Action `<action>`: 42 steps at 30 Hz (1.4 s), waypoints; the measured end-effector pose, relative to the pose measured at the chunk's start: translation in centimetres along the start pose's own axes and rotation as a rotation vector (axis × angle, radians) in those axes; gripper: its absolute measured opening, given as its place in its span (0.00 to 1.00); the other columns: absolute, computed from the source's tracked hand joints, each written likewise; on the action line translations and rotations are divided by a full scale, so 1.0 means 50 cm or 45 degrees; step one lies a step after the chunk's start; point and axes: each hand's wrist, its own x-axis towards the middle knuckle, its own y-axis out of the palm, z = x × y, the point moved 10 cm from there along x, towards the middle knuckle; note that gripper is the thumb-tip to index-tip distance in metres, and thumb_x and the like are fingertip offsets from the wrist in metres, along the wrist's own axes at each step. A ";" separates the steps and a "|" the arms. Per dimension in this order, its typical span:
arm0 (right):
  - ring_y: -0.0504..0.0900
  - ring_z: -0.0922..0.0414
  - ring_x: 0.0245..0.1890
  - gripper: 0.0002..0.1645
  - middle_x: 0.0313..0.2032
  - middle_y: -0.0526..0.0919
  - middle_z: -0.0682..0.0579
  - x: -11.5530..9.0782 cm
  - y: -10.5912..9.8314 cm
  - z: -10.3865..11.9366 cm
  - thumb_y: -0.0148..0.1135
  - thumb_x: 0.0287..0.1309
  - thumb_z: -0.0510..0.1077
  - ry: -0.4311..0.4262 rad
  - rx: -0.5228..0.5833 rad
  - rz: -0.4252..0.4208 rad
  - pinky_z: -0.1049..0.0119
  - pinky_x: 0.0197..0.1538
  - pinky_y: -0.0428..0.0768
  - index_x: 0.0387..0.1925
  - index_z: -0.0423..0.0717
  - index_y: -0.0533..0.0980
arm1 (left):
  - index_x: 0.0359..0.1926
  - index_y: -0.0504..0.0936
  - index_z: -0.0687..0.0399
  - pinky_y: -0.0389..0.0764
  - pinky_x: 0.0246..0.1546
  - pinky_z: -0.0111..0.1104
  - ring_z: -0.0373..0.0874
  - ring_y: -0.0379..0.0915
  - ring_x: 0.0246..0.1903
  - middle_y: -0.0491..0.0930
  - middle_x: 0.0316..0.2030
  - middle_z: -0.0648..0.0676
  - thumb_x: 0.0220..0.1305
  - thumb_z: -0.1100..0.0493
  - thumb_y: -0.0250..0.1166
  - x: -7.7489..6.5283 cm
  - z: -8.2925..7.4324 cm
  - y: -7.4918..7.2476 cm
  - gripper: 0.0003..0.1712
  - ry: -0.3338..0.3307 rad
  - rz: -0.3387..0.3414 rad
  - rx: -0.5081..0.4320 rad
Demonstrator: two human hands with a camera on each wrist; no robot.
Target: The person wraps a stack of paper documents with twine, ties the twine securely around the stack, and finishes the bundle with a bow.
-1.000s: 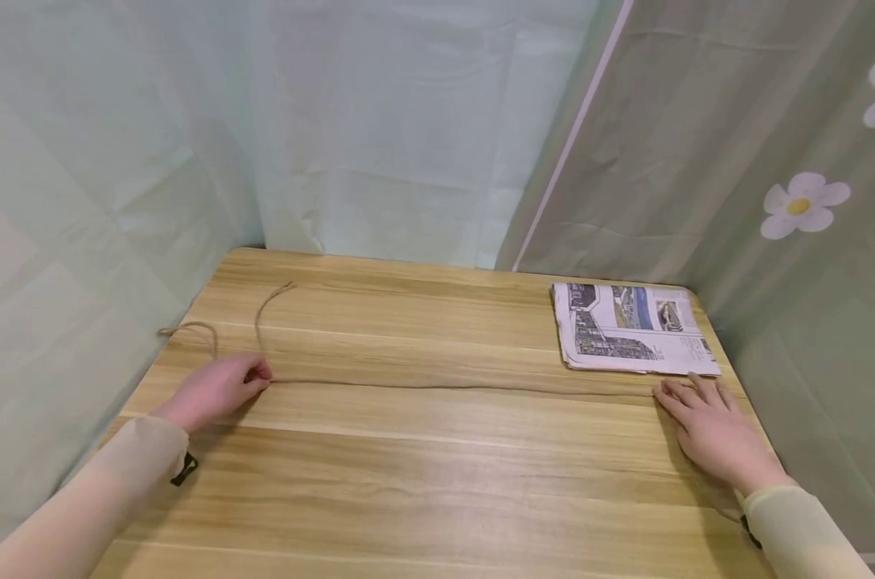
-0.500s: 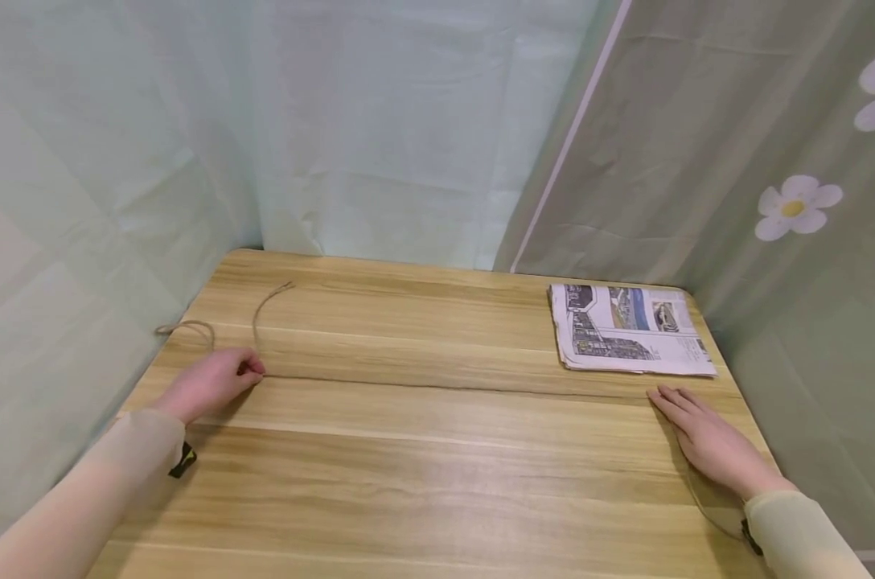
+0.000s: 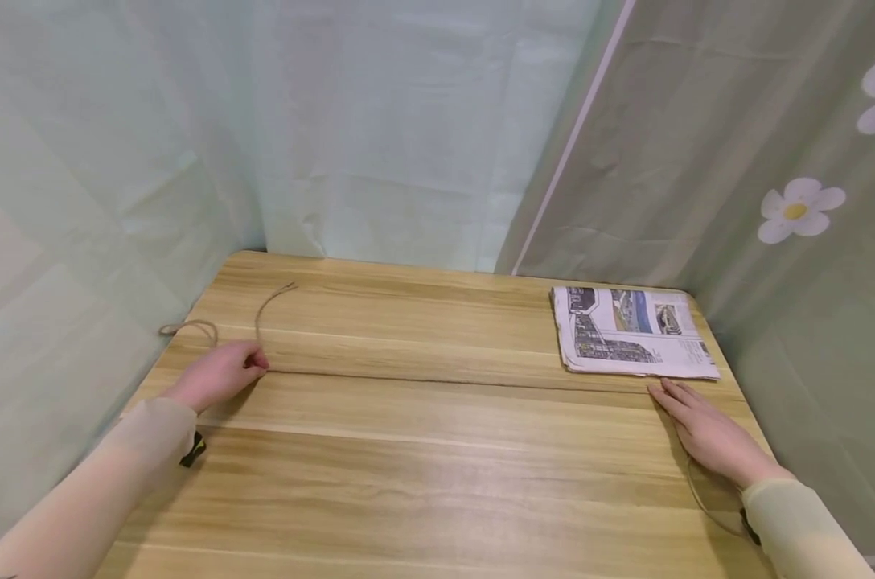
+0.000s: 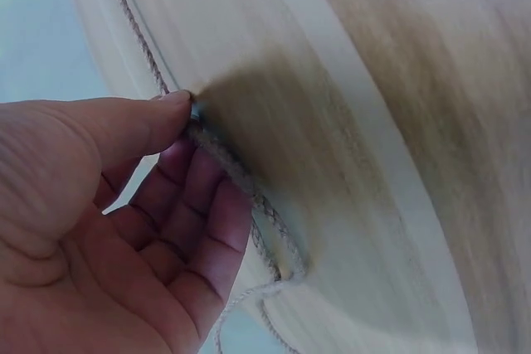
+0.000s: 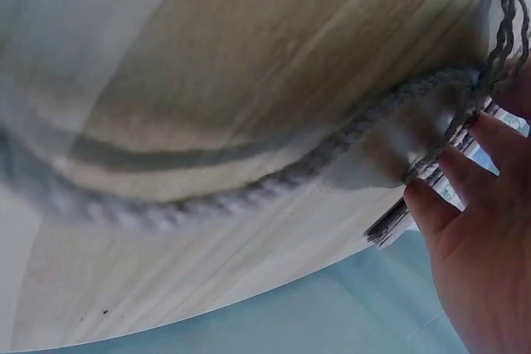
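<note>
A thin brown braided cord (image 3: 437, 380) runs almost straight across the table between my two hands. My left hand (image 3: 222, 371) pinches it between thumb and fingers near the table's left side. Beyond that grip, a loose end and a loop lie on the wood, and in the left wrist view the cord (image 4: 135, 27) passes between thumb and fingertips. At the right, my right hand (image 3: 716, 438) holds the cord low on the table at the fingertips. From there a slack length (image 5: 340, 143) curves back toward the wrist in the right wrist view.
A folded newspaper (image 3: 629, 334) lies at the back right of the wooden table (image 3: 423, 482), just beyond my right fingertips. Pale curtains (image 3: 408, 145) hang behind the table and along both sides, with white flowers printed on the right one.
My right fingers, spread over the cord a second ago, now lie closer together. A slack curve of cord shows under the right wrist. The left hand has shifted slightly farther back.
</note>
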 end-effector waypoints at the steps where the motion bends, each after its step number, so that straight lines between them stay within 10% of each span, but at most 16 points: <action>1: 0.61 0.29 0.70 0.26 0.73 0.62 0.31 0.000 -0.002 0.000 0.44 0.78 0.36 0.003 0.005 0.003 0.32 0.64 0.65 0.73 0.38 0.66 | 0.38 0.81 0.59 0.77 0.41 0.52 0.52 0.77 0.38 0.83 0.36 0.55 0.69 0.63 0.65 0.000 0.001 -0.001 0.02 0.001 0.000 0.002; 36: 0.66 0.30 0.67 0.25 0.70 0.67 0.32 -0.029 -0.013 -0.001 0.53 0.74 0.36 -0.072 -0.003 -0.156 0.51 0.77 0.52 0.69 0.38 0.72 | 0.39 0.81 0.62 0.77 0.43 0.52 0.54 0.78 0.39 0.83 0.37 0.59 0.68 0.65 0.65 0.003 0.011 -0.007 0.03 -0.012 -0.054 -0.087; 42: 0.66 0.30 0.66 0.25 0.70 0.67 0.32 -0.035 -0.003 -0.001 0.56 0.73 0.36 -0.051 0.009 -0.137 0.38 0.70 0.62 0.69 0.39 0.72 | 0.40 0.81 0.61 0.77 0.44 0.54 0.55 0.77 0.41 0.82 0.38 0.59 0.69 0.65 0.63 -0.003 0.014 0.005 0.03 -0.033 -0.012 -0.090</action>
